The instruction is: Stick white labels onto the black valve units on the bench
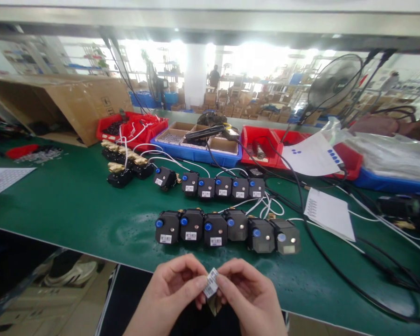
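At the table's front edge, my left hand (180,289) and my right hand (247,294) pinch a small white printed label (211,283) between thumbs and fingertips. A brownish strip hangs below it, perhaps backing. Just beyond my fingers stands a front row of black boxes with blue knobs, such as one box (215,229) in the middle. White printed labels show on several of their faces. At the right end, one box (286,236) has a dull greyish patch where others show a white label. Behind is a second row of similar boxes (223,186) with white cables.
Black units with brass fittings (121,156) lie at left. Along the back are red bins (259,144), a blue tray (196,151) holding a black handheld tool (206,132), and a cardboard box (77,107). Black cable (322,254) loops at right beside paper sheets (331,214).
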Available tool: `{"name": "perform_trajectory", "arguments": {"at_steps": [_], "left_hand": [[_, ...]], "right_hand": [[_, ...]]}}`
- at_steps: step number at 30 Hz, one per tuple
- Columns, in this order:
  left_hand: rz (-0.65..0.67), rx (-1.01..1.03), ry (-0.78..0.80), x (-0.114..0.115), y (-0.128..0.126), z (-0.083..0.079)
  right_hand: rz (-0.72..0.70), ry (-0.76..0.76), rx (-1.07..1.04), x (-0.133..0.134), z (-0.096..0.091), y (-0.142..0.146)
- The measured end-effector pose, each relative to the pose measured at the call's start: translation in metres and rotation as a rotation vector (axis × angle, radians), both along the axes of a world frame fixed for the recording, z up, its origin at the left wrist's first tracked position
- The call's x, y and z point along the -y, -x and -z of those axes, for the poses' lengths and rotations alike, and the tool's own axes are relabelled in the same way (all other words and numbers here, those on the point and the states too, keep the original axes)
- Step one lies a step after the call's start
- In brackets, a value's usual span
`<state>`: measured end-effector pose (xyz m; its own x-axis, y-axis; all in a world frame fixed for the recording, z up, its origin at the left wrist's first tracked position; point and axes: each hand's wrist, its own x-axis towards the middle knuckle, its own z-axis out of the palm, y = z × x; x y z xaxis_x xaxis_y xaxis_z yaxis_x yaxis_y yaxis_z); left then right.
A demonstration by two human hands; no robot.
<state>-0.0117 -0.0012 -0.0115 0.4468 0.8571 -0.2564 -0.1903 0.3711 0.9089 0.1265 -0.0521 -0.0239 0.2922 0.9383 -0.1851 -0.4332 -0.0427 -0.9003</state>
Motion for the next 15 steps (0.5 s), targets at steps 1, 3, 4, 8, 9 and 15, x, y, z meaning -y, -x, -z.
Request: {"name": "perform_trajectory", "arguments": {"at_steps": [1,3,4,8,9,15], "left_hand": [[0.007,-0.005,-0.009,0.000,0.000,0.000],[0.007,0.000,-0.005,0.000,0.000,0.000],[0.001,0.009,0.009,0.000,-0.001,-0.001],[-0.084,0.054,0.062,0.002,-0.004,-0.002],[-0.109,0.056,0.055,0.003,-0.004,-0.003],[-0.162,-0.015,-0.057,0.004,-0.003,-0.003]], "right_hand": [[0.002,-0.003,-0.004,0.000,0.000,0.000],[-0.011,-0.002,-0.022,-0.001,-0.001,-0.001],[-0.025,0.001,-0.035,-0.001,-0.001,-0.001],[-0.077,-0.023,-0.058,-0.001,-0.002,0.005],[-0.066,-0.048,-0.033,-0.001,-0.001,0.007],[0.015,-0.112,0.247,0.001,0.008,0.010]]}}
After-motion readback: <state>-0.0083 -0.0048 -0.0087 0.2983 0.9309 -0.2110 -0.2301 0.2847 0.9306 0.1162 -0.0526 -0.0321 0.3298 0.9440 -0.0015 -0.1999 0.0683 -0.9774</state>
